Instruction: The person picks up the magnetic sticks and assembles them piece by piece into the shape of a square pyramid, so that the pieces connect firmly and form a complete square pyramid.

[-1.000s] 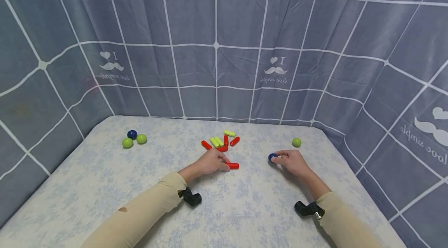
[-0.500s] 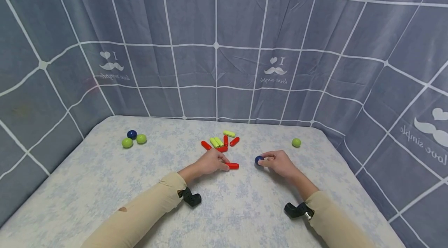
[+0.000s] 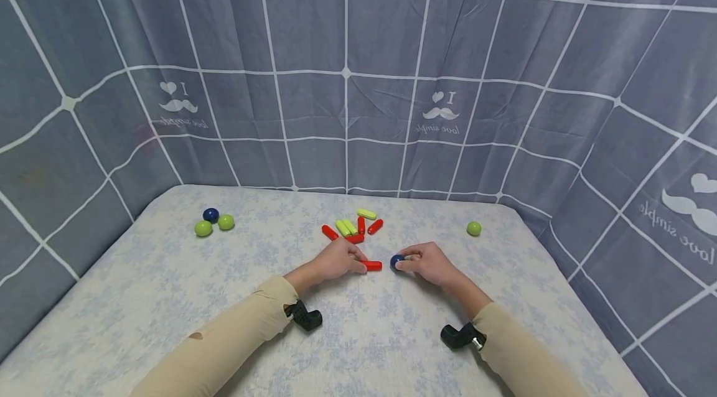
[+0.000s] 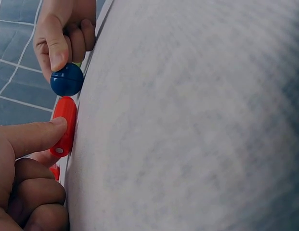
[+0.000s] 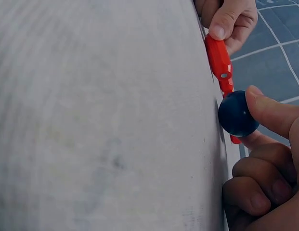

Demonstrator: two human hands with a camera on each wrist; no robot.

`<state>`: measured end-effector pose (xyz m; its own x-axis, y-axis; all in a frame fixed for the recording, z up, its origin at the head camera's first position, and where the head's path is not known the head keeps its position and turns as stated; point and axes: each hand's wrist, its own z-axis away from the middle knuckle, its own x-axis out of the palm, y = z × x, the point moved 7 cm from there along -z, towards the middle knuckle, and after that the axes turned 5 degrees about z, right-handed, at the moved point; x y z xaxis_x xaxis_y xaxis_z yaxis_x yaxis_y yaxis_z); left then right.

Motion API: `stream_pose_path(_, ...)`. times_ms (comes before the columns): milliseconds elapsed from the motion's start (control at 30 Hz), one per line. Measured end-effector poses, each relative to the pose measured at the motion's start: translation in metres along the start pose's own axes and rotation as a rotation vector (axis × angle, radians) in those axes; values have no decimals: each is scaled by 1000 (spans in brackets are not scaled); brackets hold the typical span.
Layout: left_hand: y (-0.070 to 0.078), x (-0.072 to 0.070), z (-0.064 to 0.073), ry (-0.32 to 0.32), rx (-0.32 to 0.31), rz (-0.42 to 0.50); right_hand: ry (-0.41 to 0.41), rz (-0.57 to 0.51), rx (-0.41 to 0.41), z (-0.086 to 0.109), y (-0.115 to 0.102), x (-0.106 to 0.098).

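Observation:
Near the middle of the table my left hand (image 3: 338,259) pinches a red rod (image 3: 372,266) between thumb and forefinger; its other fingers are curled in the left wrist view. Just to the right, my right hand (image 3: 430,262) holds a dark blue ball (image 3: 396,261) the same way, low over the cloth. In the head view a small gap parts the ball from the rod's right end. A small hole shows in one end of the red rod (image 5: 219,57) in the right wrist view.
Behind the left hand lie several red rods (image 3: 375,226) and yellow-green rods (image 3: 366,213). Two green balls (image 3: 203,228) and another blue ball (image 3: 211,215) sit at the far left. One green ball (image 3: 473,228) is at the right. A grey curtain (image 3: 313,104) surrounds the table's far sides.
My right hand has moved left with the blue ball, closing most of the distance to the red rod. The left hand has stayed in place, still holding the rod.

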<state>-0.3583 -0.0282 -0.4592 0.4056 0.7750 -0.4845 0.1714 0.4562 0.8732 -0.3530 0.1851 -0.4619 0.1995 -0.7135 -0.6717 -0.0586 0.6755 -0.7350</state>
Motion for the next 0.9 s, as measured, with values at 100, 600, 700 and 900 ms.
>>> stream_pose_path(100, 0, 0, 0, 5, -1, -3, 2, 5, 5, -1, -2, 2)
stream_pose_path(600, 3, 1, 0, 6, -16, 9, -24, 24, -26, -4, -6, 8)
stream_pose_path(700, 4, 3, -2, -5, -13, 19, -28, 18, -36, -3, -6, 8)
stream_pose_path(900, 6, 6, -2, -14, -11, 53, -43, -1, -54, -2, -7, 9)
